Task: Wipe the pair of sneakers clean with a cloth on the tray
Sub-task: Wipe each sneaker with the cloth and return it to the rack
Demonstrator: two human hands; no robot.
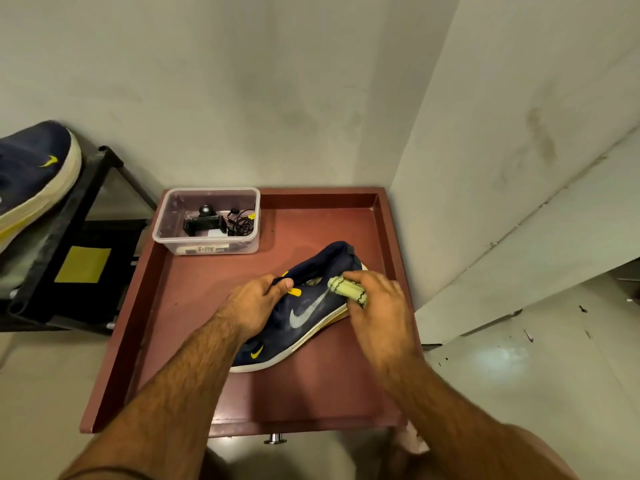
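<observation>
A navy sneaker (304,317) with a grey swoosh, yellow accents and a white sole lies on its side on the reddish-brown tray (194,306). My left hand (254,306) grips its tongue and collar at the opening. My right hand (377,306) holds a folded pale green cloth (348,289) against the shoe's side near the heel. The second navy sneaker (31,174) rests on a black rack at the far left, outside the tray.
A clear plastic box (207,220) with a small black device and cables sits in the tray's back left corner. A black rack (79,237) stands left of the tray. Walls close in behind and to the right.
</observation>
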